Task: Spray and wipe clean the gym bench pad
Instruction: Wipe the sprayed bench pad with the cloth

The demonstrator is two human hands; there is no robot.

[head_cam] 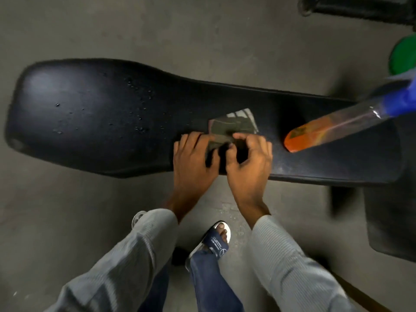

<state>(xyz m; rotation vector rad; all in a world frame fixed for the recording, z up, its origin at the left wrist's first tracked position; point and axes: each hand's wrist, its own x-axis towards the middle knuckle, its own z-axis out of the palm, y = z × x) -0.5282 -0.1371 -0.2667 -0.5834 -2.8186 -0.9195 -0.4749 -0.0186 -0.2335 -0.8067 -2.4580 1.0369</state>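
Under both hands (195, 158) (247, 161), cloth (234, 127) partly hidden; bottle (333, 127) nozzle cut off.

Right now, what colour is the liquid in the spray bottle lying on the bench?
Orange, in the spray bottle, seen in the head view.

Both hands, left hand (191, 161) and right hand (248, 162), gripped a folded cloth (231, 128) on the droplet-speckled black bench pad (94, 122), spray bottle (333, 127) stood beside
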